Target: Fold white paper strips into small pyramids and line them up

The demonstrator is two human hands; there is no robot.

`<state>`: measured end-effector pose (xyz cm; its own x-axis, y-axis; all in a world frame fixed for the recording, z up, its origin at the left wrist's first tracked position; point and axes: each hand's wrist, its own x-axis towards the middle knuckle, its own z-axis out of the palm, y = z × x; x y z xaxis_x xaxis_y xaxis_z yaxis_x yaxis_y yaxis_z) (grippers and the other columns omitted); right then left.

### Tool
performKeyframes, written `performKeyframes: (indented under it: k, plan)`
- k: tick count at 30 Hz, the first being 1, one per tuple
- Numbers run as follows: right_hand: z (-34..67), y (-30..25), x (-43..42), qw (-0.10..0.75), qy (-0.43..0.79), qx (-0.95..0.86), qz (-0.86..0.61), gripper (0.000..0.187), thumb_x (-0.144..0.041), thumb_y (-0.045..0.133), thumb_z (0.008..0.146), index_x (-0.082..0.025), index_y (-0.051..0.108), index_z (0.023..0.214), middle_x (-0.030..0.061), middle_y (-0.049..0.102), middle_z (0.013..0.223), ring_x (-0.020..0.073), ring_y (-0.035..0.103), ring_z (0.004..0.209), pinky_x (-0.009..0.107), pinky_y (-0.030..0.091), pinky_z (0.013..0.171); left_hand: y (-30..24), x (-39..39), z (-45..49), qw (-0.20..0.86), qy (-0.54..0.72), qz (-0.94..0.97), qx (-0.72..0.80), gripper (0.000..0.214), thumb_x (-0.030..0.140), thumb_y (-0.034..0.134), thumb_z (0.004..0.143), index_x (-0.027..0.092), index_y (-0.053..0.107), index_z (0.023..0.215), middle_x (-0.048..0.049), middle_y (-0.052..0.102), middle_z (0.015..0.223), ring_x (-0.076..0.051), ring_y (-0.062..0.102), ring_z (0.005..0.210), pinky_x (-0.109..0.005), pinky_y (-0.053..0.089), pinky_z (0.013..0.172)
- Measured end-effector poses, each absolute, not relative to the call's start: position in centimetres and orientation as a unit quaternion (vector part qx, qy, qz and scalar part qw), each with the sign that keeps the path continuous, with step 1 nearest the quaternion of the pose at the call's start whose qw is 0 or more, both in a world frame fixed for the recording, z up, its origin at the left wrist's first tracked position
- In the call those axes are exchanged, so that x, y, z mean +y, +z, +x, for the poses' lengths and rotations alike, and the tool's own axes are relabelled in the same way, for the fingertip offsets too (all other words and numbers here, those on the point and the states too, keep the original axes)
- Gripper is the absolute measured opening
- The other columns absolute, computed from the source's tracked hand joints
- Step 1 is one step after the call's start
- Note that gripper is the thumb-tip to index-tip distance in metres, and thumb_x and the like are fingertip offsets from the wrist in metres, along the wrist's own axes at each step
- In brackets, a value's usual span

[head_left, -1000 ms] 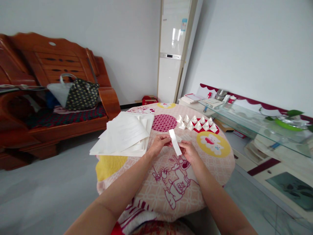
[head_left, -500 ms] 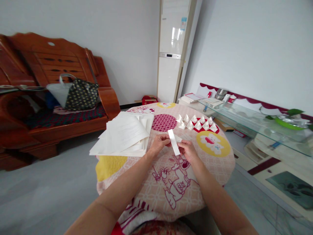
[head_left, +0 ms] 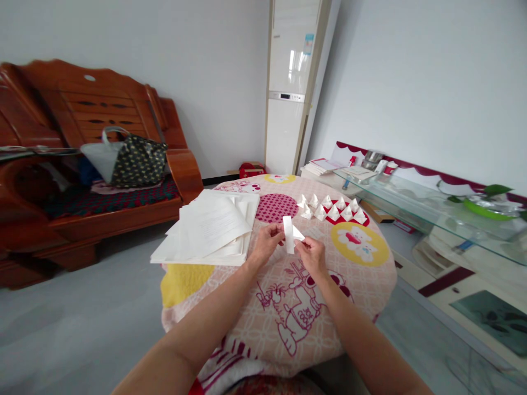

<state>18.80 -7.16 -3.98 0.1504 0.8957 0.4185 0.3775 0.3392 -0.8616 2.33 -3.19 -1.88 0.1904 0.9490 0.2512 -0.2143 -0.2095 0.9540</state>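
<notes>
Head view: both hands pinching a paper strip (head_left: 289, 235) over the blanket-covered table (head_left: 362, 274).
Strip's now folded shorter and upright versus before; left hand (head_left: 267, 245) and right hand (head_left: 309, 255) fingers closed on it. Paper stack (head_left: 209, 227) left, folded triangles (head_left: 333, 208) behind.

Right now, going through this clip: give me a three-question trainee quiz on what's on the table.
1. True or false: both hands grip the paper strip.
2. The folded paper triangles lie: A) on the sheet stack B) beyond the hands, on the red patch C) on the floor.
3. What lies on the table by the left hand?

Key: 1 true, with the right hand too; 2 B; 3 a stack of white paper sheets.
</notes>
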Motion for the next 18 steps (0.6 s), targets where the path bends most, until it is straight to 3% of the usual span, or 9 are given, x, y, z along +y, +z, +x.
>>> performKeyframes:
  k: [4, 6, 8, 11, 13, 15, 18]
  plan:
    - [18.6, -3.8, -7.3, 0.548, 0.131, -0.632, -0.532, 0.035, -0.033, 0.065, 0.080, -0.022, 0.048, 0.051, -0.0011, 0.046, 0.052, 0.0135, 0.037, 0.054, 0.029, 0.031, 0.056, -1.4, -3.7, 2.3, 0.546, 0.522, 0.583, 0.300, 0.026, 0.038, 0.069, 0.080, 0.015, 0.062, 0.069, 0.0025, 0.054, 0.058, -0.007, 0.046, 0.051, -0.021, 0.035, 0.050]
    - [18.4, -3.9, -7.2, 0.529, 0.116, -0.646, -0.538, 0.024, -0.024, 0.063, 0.077, -0.022, 0.054, 0.055, 0.0007, 0.051, 0.057, 0.0152, 0.041, 0.057, 0.029, 0.034, 0.060, -1.2, -3.9, 2.1, 0.570, 0.512, 0.576, 0.285, 0.030, 0.043, 0.070, 0.081, 0.016, 0.061, 0.073, 0.0022, 0.056, 0.058, -0.008, 0.047, 0.050, -0.021, 0.038, 0.051]
    - [18.4, -3.9, -7.1, 0.508, 0.132, -0.657, -0.542, 0.012, -0.015, 0.059, 0.071, -0.023, 0.067, 0.071, 0.0033, 0.062, 0.068, 0.0181, 0.050, 0.064, 0.030, 0.040, 0.065, -1.0, -3.9, 1.9, 0.589, 0.509, 0.564, 0.276, 0.031, 0.046, 0.072, 0.080, 0.017, 0.060, 0.077, 0.0007, 0.061, 0.062, -0.010, 0.054, 0.054, -0.022, 0.044, 0.054]
    - [18.7, -3.5, -7.1, 0.516, 0.178, -0.650, -0.529, 0.047, -0.009, 0.055, 0.066, -0.025, 0.075, 0.106, 0.0064, 0.073, 0.094, 0.0223, 0.061, 0.080, 0.034, 0.048, 0.076, -0.9, -3.6, 1.4, 0.584, 0.508, 0.572, 0.270, 0.033, 0.048, 0.073, 0.079, 0.017, 0.061, 0.079, -0.0016, 0.065, 0.069, -0.013, 0.061, 0.063, -0.024, 0.048, 0.060]
    - [18.9, -2.9, -7.3, 0.541, 0.213, -0.639, -0.504, 0.055, -0.011, 0.053, 0.069, -0.025, 0.073, 0.118, 0.0072, 0.073, 0.108, 0.0233, 0.064, 0.087, 0.036, 0.051, 0.080, -0.8, -3.4, 1.0, 0.564, 0.491, 0.606, 0.273, 0.033, 0.048, 0.071, 0.081, 0.017, 0.061, 0.077, -0.0018, 0.065, 0.067, -0.013, 0.059, 0.060, -0.024, 0.047, 0.059]
    - [19.0, -2.1, -7.5, 0.557, 0.263, -0.626, -0.477, 0.054, -0.015, 0.052, 0.073, -0.026, 0.072, 0.121, 0.0062, 0.073, 0.104, 0.0229, 0.064, 0.084, 0.035, 0.052, 0.077, -0.7, -3.5, 0.8, 0.544, 0.454, 0.649, 0.277, 0.031, 0.046, 0.068, 0.083, 0.016, 0.063, 0.076, -0.0012, 0.062, 0.062, -0.012, 0.055, 0.055, -0.024, 0.044, 0.056]
    - [19.0, -1.5, -7.8, 0.554, 0.338, -0.606, -0.460, 0.047, -0.019, 0.053, 0.075, -0.025, 0.075, 0.115, 0.0031, 0.071, 0.080, 0.0209, 0.062, 0.069, 0.033, 0.050, 0.065, -0.3, -4.0, 0.9, 0.518, 0.412, 0.697, 0.276, 0.026, 0.041, 0.065, 0.086, 0.017, 0.066, 0.074, -0.0011, 0.060, 0.059, -0.011, 0.051, 0.052, -0.024, 0.039, 0.053]
